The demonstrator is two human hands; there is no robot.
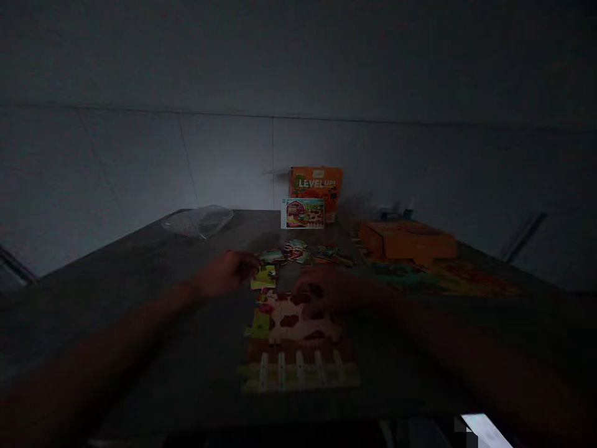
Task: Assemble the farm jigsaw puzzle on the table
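A partly joined jigsaw puzzle (298,336) lies flat on the table, showing a brown-spotted cow above a white fence. Beyond its upper left corner, my left hand (228,272) has its fingers closed at the edge of a yellow-green puzzle piece (263,277). My right hand (321,289) is over the puzzle's upper right part, low against the cow's back; its fingers are too dark to make out. Loose puzzle pieces (298,251) are heaped just past both hands.
A picture card (303,214) leans upright against an orange "LEVEL UP!" box (314,182) at the back. Clear plastic wrap (200,221) lies at the far left. To the right are an orange carton (410,241) and a colourful flat sheet (448,278). The light is very dim.
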